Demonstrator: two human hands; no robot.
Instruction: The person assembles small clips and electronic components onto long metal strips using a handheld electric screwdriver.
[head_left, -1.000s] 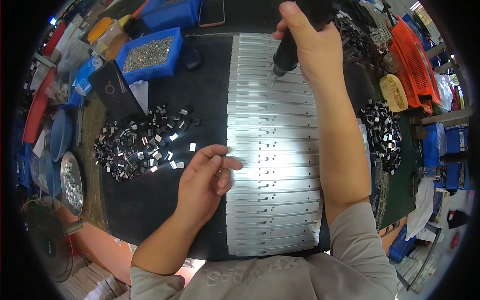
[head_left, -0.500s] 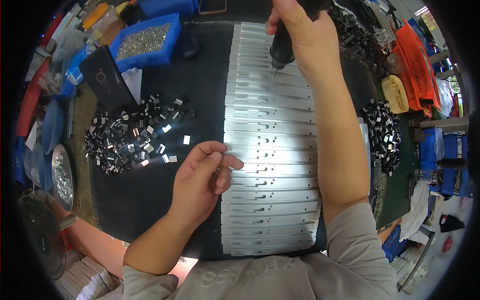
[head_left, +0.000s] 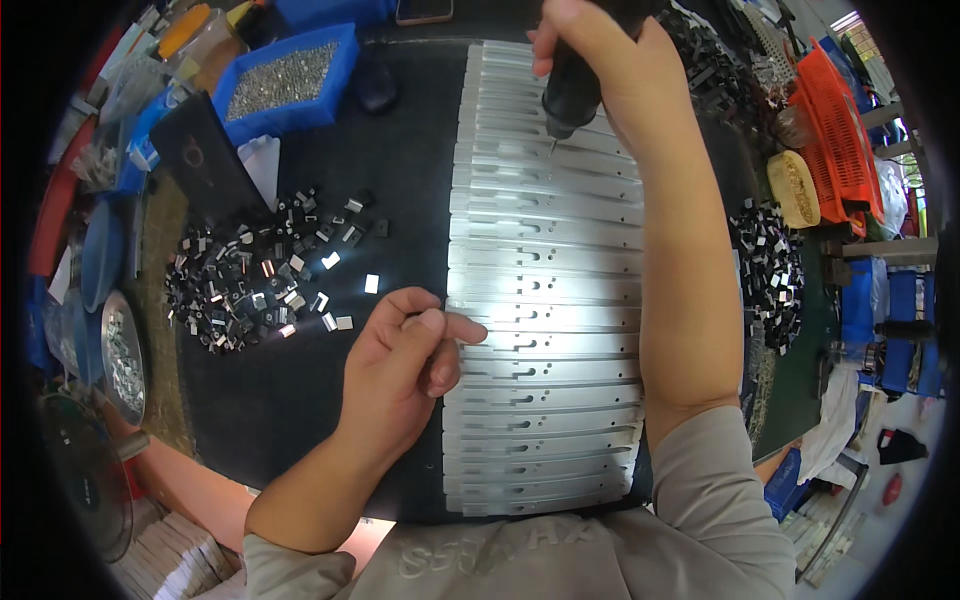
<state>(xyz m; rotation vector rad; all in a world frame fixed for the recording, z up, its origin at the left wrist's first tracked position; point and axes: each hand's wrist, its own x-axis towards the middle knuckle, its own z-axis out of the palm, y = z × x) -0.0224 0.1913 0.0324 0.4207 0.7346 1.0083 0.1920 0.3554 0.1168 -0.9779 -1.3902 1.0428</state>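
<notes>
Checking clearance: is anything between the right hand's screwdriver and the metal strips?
Nothing visible stands between the black screwdriver and the silvery metal strips; the left hand is off at their left edge. Whether the bit touches is unclear.

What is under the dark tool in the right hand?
Silver metal strips, side by side, lie under the dark tool. The tool and right hand cover parts of them, which cannot be seen.

- Strips (head_left: 560, 372) on table (head_left: 290, 410), between left heap (head_left: 240, 290) and right heap (head_left: 772, 280)
- Left hand (head_left: 395, 355) between left heap and strips
- Driver (head_left: 572, 105), in right hand (head_left: 630, 75), above strips' far part
- Screws (head_left: 285, 80) in tray (head_left: 290, 119), behind left heap
</notes>
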